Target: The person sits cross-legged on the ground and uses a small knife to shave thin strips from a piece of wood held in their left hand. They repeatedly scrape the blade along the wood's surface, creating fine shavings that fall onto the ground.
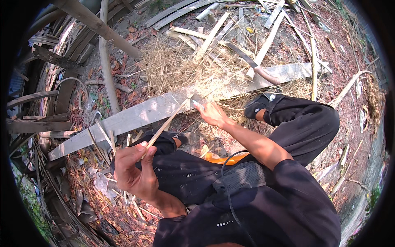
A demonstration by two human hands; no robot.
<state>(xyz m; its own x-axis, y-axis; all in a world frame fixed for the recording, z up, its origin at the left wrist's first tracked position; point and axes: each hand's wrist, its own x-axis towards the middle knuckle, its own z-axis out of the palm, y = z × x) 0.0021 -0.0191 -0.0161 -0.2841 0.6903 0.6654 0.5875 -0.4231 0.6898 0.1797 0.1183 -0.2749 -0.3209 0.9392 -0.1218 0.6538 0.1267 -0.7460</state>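
My left hand (135, 169) pinches one end of a thin, pale bamboo strip (165, 124) between thumb and fingers. The strip slants up and away to the right, its far end over the grey wooden plank (140, 112). At that far end, my right hand (210, 113) is closed, palm down. A small pale, pointed piece (194, 102) shows at its fingertips beside the strip; most of it is hidden, so its kind is unclear. Beyond the right hand, a machete (266, 75) with a brown wooden handle and dark curved blade rests across the plank.
Curly shavings (177, 68) heap behind the plank. Split bamboo slats (212, 37) lie beyond them. A bamboo pole (108, 61) and stacked timber (45, 126) stand at the left. Between my bent legs is something orange (222, 159); a black cable (224, 181) runs down my front.
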